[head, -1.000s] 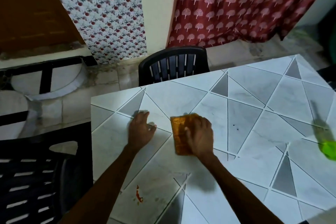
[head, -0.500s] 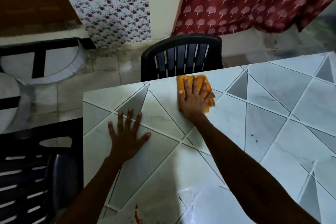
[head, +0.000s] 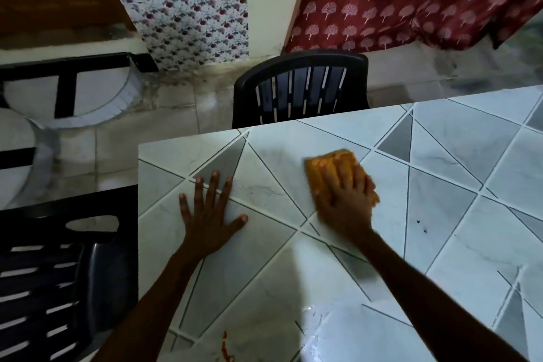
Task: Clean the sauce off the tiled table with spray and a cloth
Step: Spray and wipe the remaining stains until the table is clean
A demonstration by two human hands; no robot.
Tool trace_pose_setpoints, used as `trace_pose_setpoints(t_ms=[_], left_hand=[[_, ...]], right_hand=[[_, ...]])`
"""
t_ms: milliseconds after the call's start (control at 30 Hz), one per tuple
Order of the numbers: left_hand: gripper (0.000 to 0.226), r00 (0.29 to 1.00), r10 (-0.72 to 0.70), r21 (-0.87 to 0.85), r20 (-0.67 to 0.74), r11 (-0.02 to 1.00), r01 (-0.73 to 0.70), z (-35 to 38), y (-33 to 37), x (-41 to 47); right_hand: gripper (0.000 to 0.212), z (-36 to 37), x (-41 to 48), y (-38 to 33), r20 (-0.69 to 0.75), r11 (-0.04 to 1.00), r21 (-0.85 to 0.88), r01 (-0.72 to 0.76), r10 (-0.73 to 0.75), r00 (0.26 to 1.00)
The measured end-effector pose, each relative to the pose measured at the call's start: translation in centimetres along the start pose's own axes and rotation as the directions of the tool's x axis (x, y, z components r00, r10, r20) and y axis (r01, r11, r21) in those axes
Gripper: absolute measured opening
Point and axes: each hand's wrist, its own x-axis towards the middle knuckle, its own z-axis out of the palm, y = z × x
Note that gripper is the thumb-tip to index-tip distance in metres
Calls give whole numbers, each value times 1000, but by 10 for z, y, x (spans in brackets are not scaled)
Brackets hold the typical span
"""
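Note:
My right hand [head: 346, 200] lies flat on an orange cloth [head: 320, 173] and presses it against the white and grey tiled table [head: 440, 209], a short way in from the far edge. To its left my left hand [head: 210, 214] rests on the tiles with fingers spread. A red streak of sauce [head: 225, 345] shows on the tiles near the bottom of the view, between my forearms. Wet, glossy smears [head: 323, 323] lie just right of the sauce. The spray bottle is out of view.
A black plastic chair [head: 299, 88] stands tucked at the table's far edge. Another black chair [head: 53, 273] stands at the left edge. Two small dark specks [head: 421, 226] mark the tiles right of my right hand. Patterned curtains hang behind.
My right hand has drawn the cloth back toward me and a little to the right from the far edge. My left hand has stayed flat in place.

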Motion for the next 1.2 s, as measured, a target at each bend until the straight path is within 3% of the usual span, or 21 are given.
trace_pose_setpoints(t_ms=[67,133,267,367,433,500,567,633,700,800,900,1000,1067,1133,1200], left_hand=[[98,1000,-3,-6,5,1000,3,0,-1,0],[99,1000,-5,-9,15,1000,6,-1,-2,0],[99,998,7,-127,69,992,2,-10,-11,1],[78,996,-36,-440,-83,898,-4,-31,-32,-9],[63,976,-93,-456,-196,890,-7,-39,-45,-19],[60,961,-126,-375,-245,927,26,-44,-56,-32],[63,954,-139,-322,-267,946,48,-42,-62,-44],[68,952,-171,-332,-254,940,81,-37,-68,-55],[71,944,-223,-407,-245,907,109,-32,-72,-66],[74,914,-355,-601,-197,781,174,-33,-68,-81],[73,878,-442,-662,-182,715,222,-38,-66,-90],[63,848,-496,-696,-188,676,242,-40,-70,-93],[60,833,-533,-720,-148,636,279,-40,-72,-95],[61,816,-570,-762,-92,568,311,-38,-75,-98],[57,805,-591,-803,-50,503,320,-38,-77,-102]], right_hand=[[66,-5,50,-25,21,988,38,-152,151,988],[64,-1,81,-68,36,986,72,-147,145,989],[59,24,31,-136,-48,979,76,187,-184,982],[63,26,-51,-121,23,912,57,407,-408,913],[61,19,-75,-83,24,876,40,481,-482,876],[62,12,-58,-55,48,915,2,404,-403,914],[67,10,-12,-52,62,985,6,170,-170,984],[71,8,39,-80,46,999,33,-11,10,999],[72,14,81,-131,48,997,58,-41,39,998],[70,30,95,-219,18,987,48,155,-156,988],[70,49,42,-267,9,899,39,437,-437,899],[71,51,-21,-237,44,771,42,636,-637,770],[69,44,-36,-199,55,726,53,686,-688,723],[68,40,-18,-179,50,789,54,612,-614,787],[68,41,26,-196,2,896,56,440,-441,898]])
